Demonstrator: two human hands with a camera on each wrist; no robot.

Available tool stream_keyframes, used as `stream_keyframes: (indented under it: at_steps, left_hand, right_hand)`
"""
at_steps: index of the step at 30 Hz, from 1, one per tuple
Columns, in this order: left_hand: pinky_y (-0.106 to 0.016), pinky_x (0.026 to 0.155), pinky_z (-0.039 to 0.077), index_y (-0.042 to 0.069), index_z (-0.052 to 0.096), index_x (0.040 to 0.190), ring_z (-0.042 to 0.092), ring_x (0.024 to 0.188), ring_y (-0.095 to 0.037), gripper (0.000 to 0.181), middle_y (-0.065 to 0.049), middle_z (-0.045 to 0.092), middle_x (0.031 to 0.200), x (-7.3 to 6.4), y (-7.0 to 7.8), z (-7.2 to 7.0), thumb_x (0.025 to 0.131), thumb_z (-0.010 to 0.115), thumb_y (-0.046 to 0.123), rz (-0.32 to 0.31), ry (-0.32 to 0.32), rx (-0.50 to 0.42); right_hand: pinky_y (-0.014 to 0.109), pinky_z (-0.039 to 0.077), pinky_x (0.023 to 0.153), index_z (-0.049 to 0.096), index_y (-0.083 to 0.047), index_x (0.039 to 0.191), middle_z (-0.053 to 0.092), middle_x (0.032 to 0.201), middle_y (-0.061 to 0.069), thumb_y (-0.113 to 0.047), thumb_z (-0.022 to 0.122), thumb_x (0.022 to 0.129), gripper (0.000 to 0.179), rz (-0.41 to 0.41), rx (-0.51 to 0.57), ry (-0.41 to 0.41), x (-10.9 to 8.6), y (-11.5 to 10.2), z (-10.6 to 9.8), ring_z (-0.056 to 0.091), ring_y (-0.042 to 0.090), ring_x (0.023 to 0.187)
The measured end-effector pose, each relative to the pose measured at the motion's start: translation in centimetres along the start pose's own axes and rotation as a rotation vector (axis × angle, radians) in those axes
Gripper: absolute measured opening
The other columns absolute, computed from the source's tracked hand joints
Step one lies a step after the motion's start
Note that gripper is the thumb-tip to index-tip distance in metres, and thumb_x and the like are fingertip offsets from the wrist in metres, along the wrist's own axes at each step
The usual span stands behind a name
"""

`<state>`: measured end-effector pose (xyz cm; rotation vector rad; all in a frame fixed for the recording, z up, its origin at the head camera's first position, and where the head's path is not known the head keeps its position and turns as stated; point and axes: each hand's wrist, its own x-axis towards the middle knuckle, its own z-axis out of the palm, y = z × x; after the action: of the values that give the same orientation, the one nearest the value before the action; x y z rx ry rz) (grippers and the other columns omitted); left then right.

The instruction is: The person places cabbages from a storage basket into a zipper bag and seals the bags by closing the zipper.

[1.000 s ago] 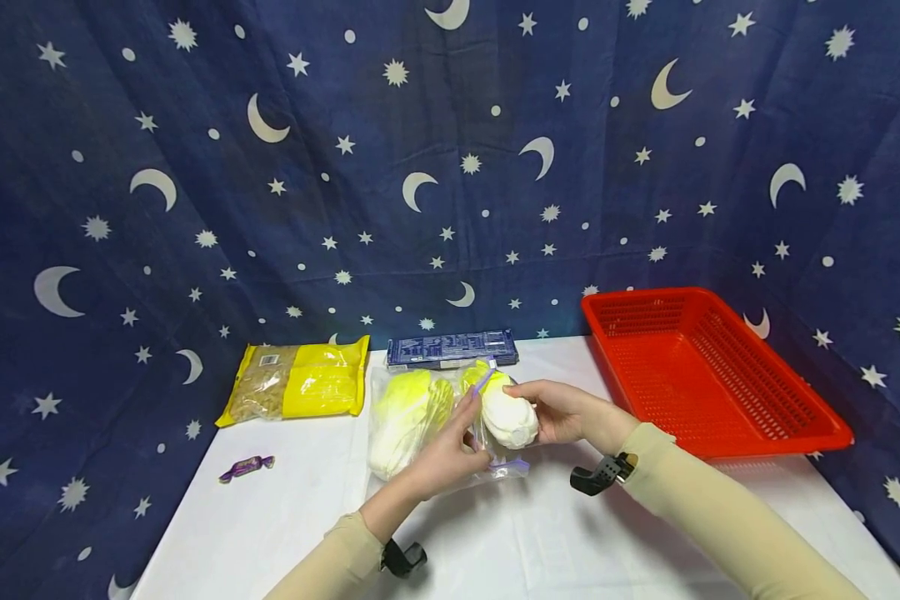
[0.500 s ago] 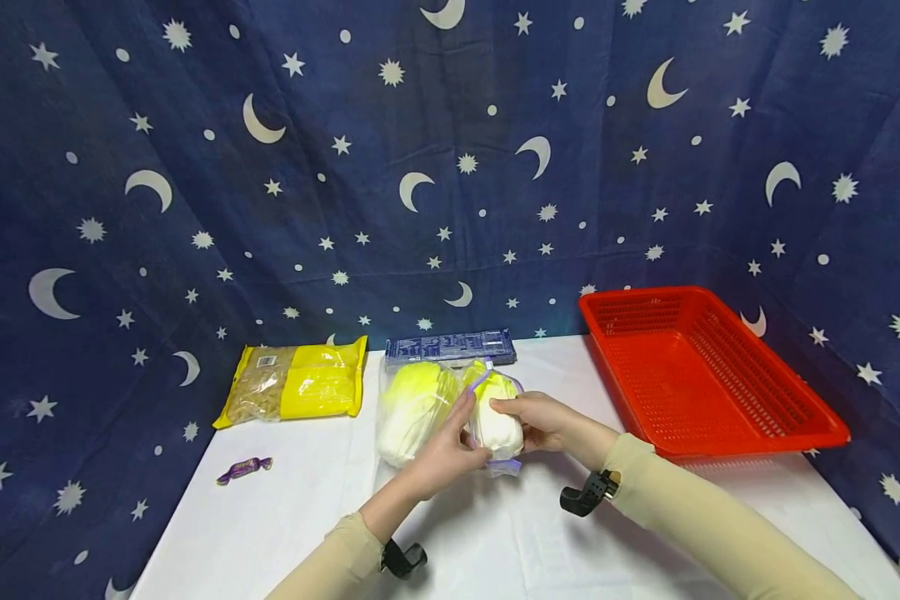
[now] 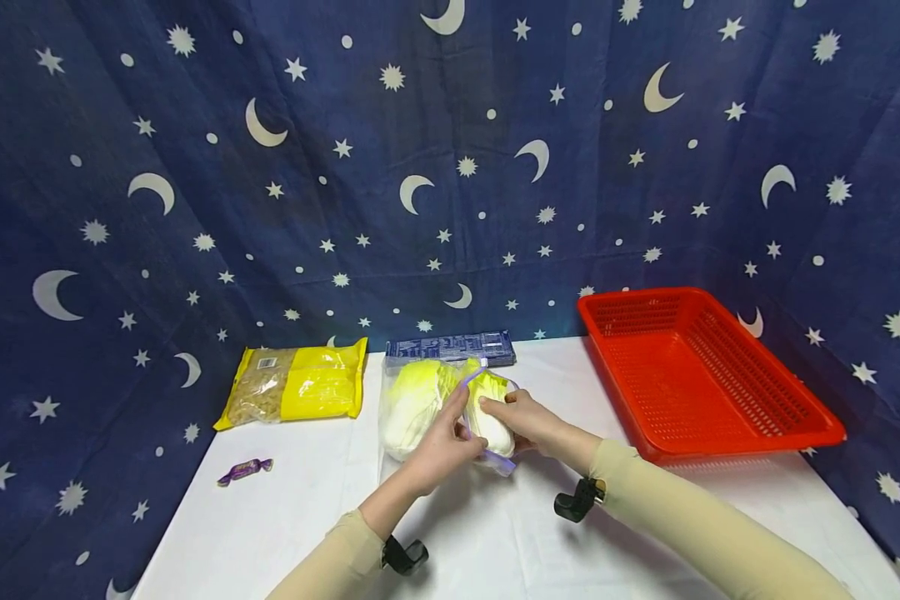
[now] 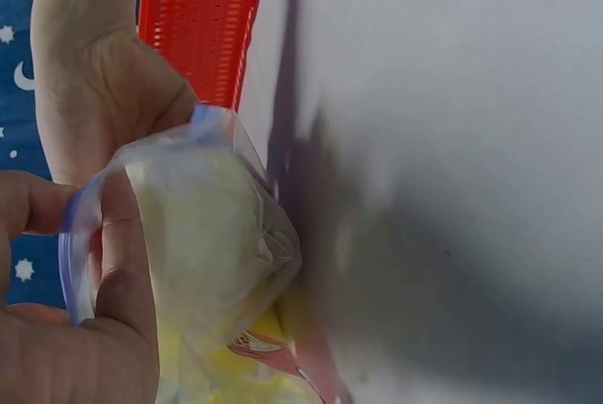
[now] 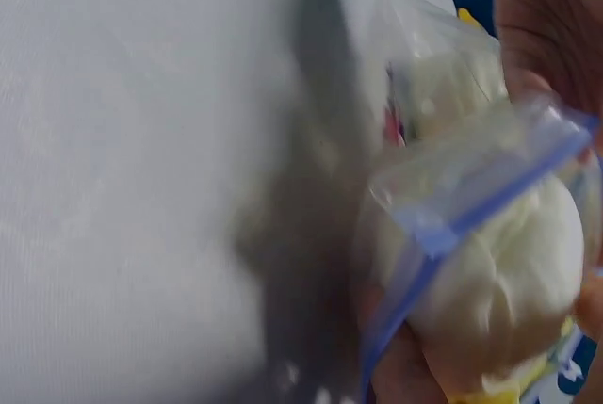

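A clear zip bag (image 3: 499, 463) with a purple seal lies near the table's middle, its mouth facing right. One napa cabbage (image 3: 411, 412) is inside. My left hand (image 3: 442, 450) grips the bag's mouth edge; in the left wrist view, its fingers (image 4: 121, 267) reach around the purple seal. My right hand (image 3: 536, 423) holds a second napa cabbage (image 3: 498, 435), thumb on top, at the bag's mouth. This cabbage's white base sits within the open seal in the right wrist view. The right hand's lower fingers are partly hidden beneath it.
Behind the bag lies a flat dark-blue package (image 3: 453, 347). A yellow pasta bag (image 3: 292, 383) is at the back left, with a purple wrapped candy (image 3: 245, 472) nearer. A red plastic basket (image 3: 645, 417) stands on the right. A starry curtain (image 3: 450, 167) hangs behind.
My right hand has moved left with the second cabbage, bringing it further into the bag's mouth. My left hand has kept hold of the bag's edge, shifting slightly.
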<state>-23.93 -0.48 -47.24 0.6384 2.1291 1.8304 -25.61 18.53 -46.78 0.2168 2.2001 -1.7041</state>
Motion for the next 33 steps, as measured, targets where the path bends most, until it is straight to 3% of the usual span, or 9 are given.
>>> stream_keyframes:
  at_steps: [5, 10, 14, 17, 20, 22, 27, 33]
  left_hand:
    - [-0.025, 0.073, 0.060, 0.003, 0.014, 0.164, 0.052, 0.082, -0.011, 0.094, -0.012, 0.008, 0.171, 0.0, -0.2, -0.3, 0.086, 0.067, -0.002, -0.029, 0.003, -0.119]
    - [-0.023, 0.074, 0.058, 0.008, 0.012, 0.165, 0.051, 0.084, -0.011, 0.096, -0.011, 0.006, 0.171, 0.0, -0.2, -0.4, 0.086, 0.065, -0.003, -0.052, -0.004, -0.192]
    - [-0.025, 0.076, 0.060, 0.008, 0.012, 0.165, 0.052, 0.087, -0.013, 0.095, -0.011, 0.008, 0.171, 0.0, -0.5, -0.6, 0.087, 0.064, -0.004, -0.061, 0.002, -0.201]
    - [-0.026, 0.076, 0.060, 0.008, 0.011, 0.165, 0.053, 0.087, -0.014, 0.095, -0.011, 0.009, 0.170, -0.1, -0.6, -0.7, 0.087, 0.064, -0.004, -0.062, 0.008, -0.198]
    - [-0.026, 0.076, 0.060, 0.008, 0.011, 0.165, 0.053, 0.088, -0.014, 0.095, -0.011, 0.008, 0.170, -0.1, -0.7, -0.8, 0.087, 0.064, -0.003, -0.058, 0.011, -0.197]
    - [-0.026, 0.075, 0.060, 0.007, 0.012, 0.165, 0.053, 0.088, -0.014, 0.095, -0.010, 0.009, 0.171, -0.1, -0.6, -0.8, 0.086, 0.064, -0.003, -0.060, 0.017, -0.190]
    - [-0.026, 0.074, 0.060, 0.006, 0.015, 0.164, 0.054, 0.087, -0.015, 0.094, -0.007, 0.010, 0.171, 0.0, 0.0, -1.1, 0.086, 0.065, -0.001, -0.067, 0.041, -0.159]
    - [-0.028, 0.073, 0.061, 0.010, 0.019, 0.164, 0.055, 0.086, -0.017, 0.087, -0.002, 0.012, 0.171, 0.1, 1.5, -1.9, 0.091, 0.064, 0.005, -0.073, 0.063, -0.124]
  right_hand:
    - [0.026, 0.057, 0.053, 0.058, 0.005, 0.121, 0.066, 0.095, 0.015, -0.039, 0.051, 0.105, 0.048, -0.029, -0.003, -0.044, 0.1, -0.2, -1.5, 0.063, 0.017, 0.067]
    - [0.032, 0.062, 0.060, 0.064, 0.008, 0.114, 0.064, 0.094, 0.017, -0.017, 0.061, 0.098, 0.030, -0.163, -0.091, 0.118, -0.1, -0.6, -2.9, 0.066, 0.021, 0.072]
    - [0.034, 0.061, 0.058, 0.062, 0.006, 0.112, 0.062, 0.094, 0.021, -0.013, 0.063, 0.097, 0.024, -0.225, -0.137, 0.239, -0.1, -0.4, -4.2, 0.064, 0.027, 0.073]
    - [0.034, 0.059, 0.054, 0.054, 0.005, 0.115, 0.058, 0.097, 0.022, -0.020, 0.062, 0.099, 0.031, -0.144, -0.130, 0.208, -0.2, 0.5, -4.8, 0.063, 0.026, 0.069]
    - [0.034, 0.059, 0.051, 0.053, 0.005, 0.111, 0.057, 0.096, 0.019, -0.028, 0.062, 0.101, 0.036, -0.036, -0.140, 0.106, -0.5, 1.9, -4.9, 0.060, 0.022, 0.063]
    - [0.035, 0.059, 0.051, 0.057, 0.004, 0.102, 0.058, 0.090, 0.017, -0.029, 0.061, 0.101, 0.033, -0.008, -0.148, 0.049, -0.7, 2.7, -4.6, 0.058, 0.021, 0.062]
    - [0.036, 0.059, 0.052, 0.062, -0.003, 0.083, 0.060, 0.075, 0.012, -0.019, 0.060, 0.097, 0.022, -0.108, -0.172, 0.032, -0.9, 3.0, -3.8, 0.058, 0.022, 0.066]
    - [0.036, 0.057, 0.054, 0.063, -0.004, 0.081, 0.064, 0.080, 0.009, -0.015, 0.060, 0.093, 0.017, -0.208, -0.179, 0.066, -1.1, 1.1, -3.4, 0.064, 0.027, 0.075]
